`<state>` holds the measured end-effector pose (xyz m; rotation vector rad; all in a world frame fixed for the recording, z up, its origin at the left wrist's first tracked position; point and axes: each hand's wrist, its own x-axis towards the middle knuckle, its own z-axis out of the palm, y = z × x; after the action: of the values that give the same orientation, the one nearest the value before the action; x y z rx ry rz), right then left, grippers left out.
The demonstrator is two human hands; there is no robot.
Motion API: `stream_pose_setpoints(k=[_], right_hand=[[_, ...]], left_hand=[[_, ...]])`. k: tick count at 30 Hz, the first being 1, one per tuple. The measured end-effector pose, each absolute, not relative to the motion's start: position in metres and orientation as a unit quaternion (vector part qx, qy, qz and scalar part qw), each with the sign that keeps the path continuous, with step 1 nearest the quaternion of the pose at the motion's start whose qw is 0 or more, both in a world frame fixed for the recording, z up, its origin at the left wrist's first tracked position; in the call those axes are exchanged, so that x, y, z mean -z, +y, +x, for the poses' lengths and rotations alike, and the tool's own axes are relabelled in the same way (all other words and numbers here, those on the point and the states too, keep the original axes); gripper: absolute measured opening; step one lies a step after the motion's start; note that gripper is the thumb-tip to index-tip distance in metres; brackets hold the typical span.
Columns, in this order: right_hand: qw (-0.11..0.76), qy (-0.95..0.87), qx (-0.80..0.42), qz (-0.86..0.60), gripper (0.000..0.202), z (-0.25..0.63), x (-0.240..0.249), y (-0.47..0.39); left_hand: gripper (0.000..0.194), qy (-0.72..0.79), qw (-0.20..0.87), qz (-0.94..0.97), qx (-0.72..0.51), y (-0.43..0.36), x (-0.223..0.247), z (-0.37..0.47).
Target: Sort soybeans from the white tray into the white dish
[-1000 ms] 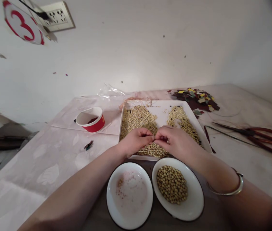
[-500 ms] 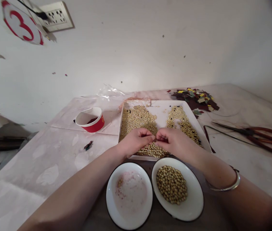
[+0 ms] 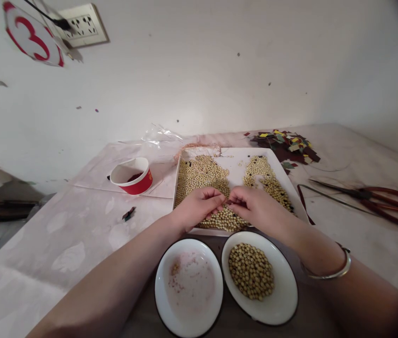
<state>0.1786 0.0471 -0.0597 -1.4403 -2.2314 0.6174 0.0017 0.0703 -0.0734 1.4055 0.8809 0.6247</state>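
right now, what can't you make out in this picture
- Head view: the tiny item between the fingertips of the left hand and right hand; too small, partly covered by fingers.
- Head view: some pale round beads in the white rectangular tray; hidden under both hands.
- Head view: what the dark red bits in the red and white paper cup are; too small.
- Head view: the brown-handled metal scissors' handle ends; cut off by the right edge.

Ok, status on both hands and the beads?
Left hand, right hand fingers pinched close together over tray; small dark piece between, details unclear. Beads below, partly hidden by hands.
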Motion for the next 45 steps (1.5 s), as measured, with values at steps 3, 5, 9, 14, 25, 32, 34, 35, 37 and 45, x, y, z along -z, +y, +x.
stream_pose_setpoints(k=[3, 5, 9, 14, 25, 32, 34, 35, 37, 45], right_hand=[[0.200, -0.803, -0.208, -0.521, 0.014, 0.179, 0.059, 0.047], [0.191, -0.806, -0.198, -0.524, 0.019, 0.180, 0.059, 0.047], [0.183, -0.810, -0.181, -0.527, 0.028, 0.181, 0.059, 0.048], [0.190, -0.804, -0.191, -0.530, 0.015, 0.180, 0.061, 0.048], [0.193, -0.812, -0.218, -0.507, 0.025, 0.183, 0.045, 0.044], [0.100, -0.851, -0.323, -0.402, 0.009, 0.190, 0.015, 0.018], [0.075, -0.865, -0.319, -0.379, 0.013, 0.191, 0.013, 0.013], [0.069, -0.870, -0.315, -0.373, 0.015, 0.191, 0.014, 0.011], [0.062, -0.874, -0.313, -0.366, 0.016, 0.192, 0.016, 0.010], [0.062, -0.866, -0.322, -0.378, 0.014, 0.195, 0.015, 0.013]], left_hand=[[0.029, 0.388, 0.629, 0.615, -0.274, 0.070, 0.074, 0.002], [0.030, 0.394, 0.626, 0.615, -0.273, 0.070, 0.074, 0.002], [0.031, 0.392, 0.622, 0.621, -0.270, 0.070, 0.074, 0.002], [0.031, 0.392, 0.623, 0.624, -0.263, 0.070, 0.074, 0.002], [0.033, 0.383, 0.625, 0.623, -0.275, 0.069, 0.074, 0.002], [0.028, 0.394, 0.608, 0.634, -0.271, 0.068, 0.073, 0.003], [0.028, 0.396, 0.604, 0.637, -0.270, 0.068, 0.072, 0.003], [0.027, 0.397, 0.602, 0.638, -0.270, 0.068, 0.072, 0.004], [0.027, 0.400, 0.599, 0.639, -0.270, 0.068, 0.072, 0.004], [0.024, 0.417, 0.470, 0.739, -0.243, 0.069, 0.072, 0.004]])
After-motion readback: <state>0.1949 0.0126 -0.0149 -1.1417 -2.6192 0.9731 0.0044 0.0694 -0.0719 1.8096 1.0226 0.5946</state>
